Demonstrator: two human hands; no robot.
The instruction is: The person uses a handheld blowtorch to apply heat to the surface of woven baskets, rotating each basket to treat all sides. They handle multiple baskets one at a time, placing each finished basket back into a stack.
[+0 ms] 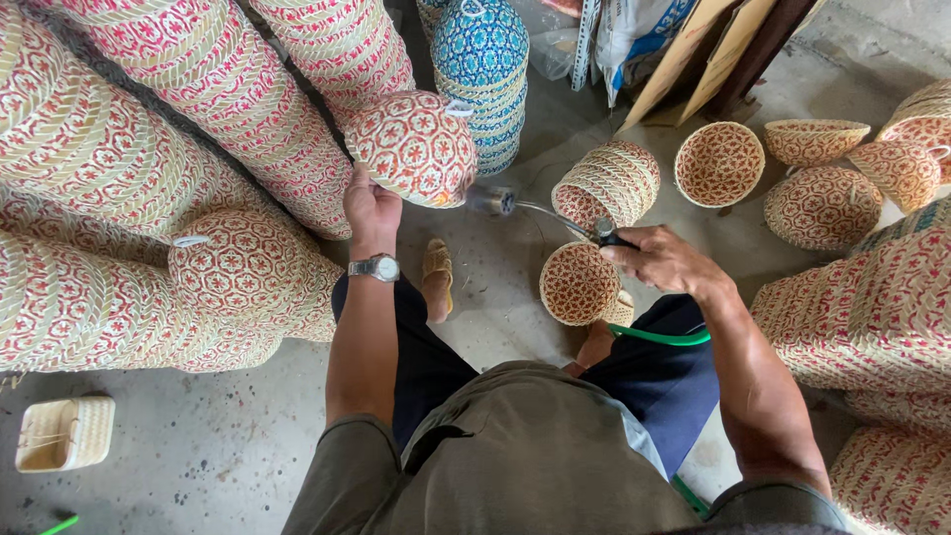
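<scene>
Head view, looking down at both hands over a concrete floor [228, 446].

Left hand [370, 210]: raised, fingers curled round the rim of a red-patterned woven basket [414, 147], gripping it at its lower left edge. I see the basket held up off the floor, dome side toward me, just in front of the long stacks [198, 119] of nested baskets that lie on the left. A wristwatch [377, 267] sits on that wrist.

Right hand [662, 260]: fingers closed round the black grip of a torch [555, 220]. Its thin metal tube runs left to a nozzle just beside the held basket's lower right edge; whether they touch, I cannot tell. A green hose [659, 338] runs from below the hand across the lap.

On the floor between the hands: one basket [579, 283] with its patterned base up, a short stack [607, 184] behind it, a sandal [437, 278] to the left. A blue stack [481, 74] stands at top centre. Loose baskets [720, 163] lie at upper right; more stacks [862, 317] along the right edge. A small plain square basket [65, 433] sits at lower left.
</scene>
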